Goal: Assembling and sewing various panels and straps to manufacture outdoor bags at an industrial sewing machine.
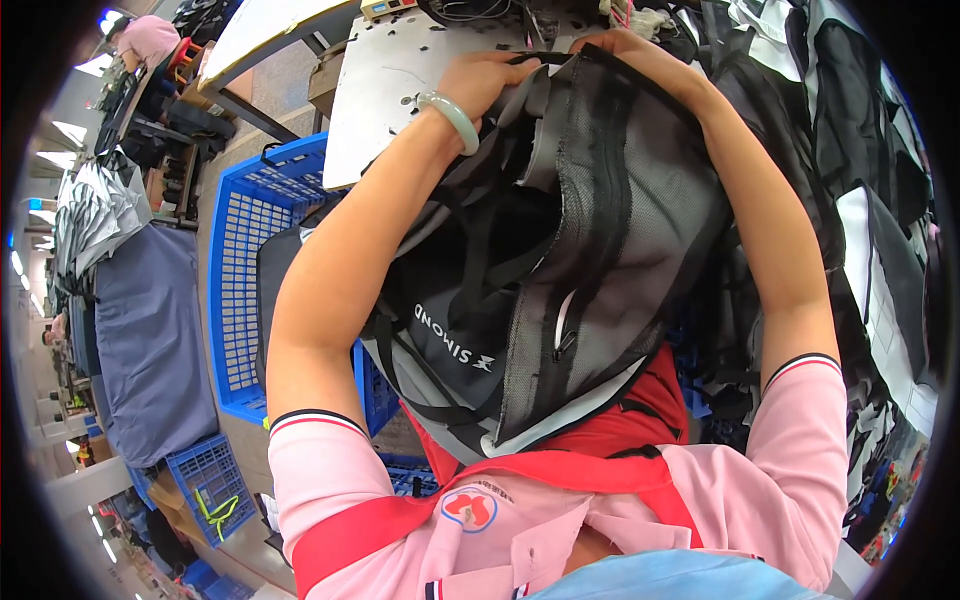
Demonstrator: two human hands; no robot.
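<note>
A large black and grey bag piece (655,200) hangs from the white worktable (375,105) down over my lap. It has a mesh panel, a long black zipper (605,170) and black straps, with white printing on a dark inner panel. At the table, my left hand (485,85) pinches the bag's upper edge where a black strip (545,58) runs; a pale green bangle (452,118) circles that wrist. My right hand (640,62) is closed on the same edge farther right, its fingertips partly hidden behind the fabric.
A blue plastic crate (235,290) stands at the left beneath my forearm, with dark pieces in it. Machine parts and cables (470,12) sit at the table's far side. Black and white bag pieces (850,110) are heaped at the right. Another person (150,42) sits far left.
</note>
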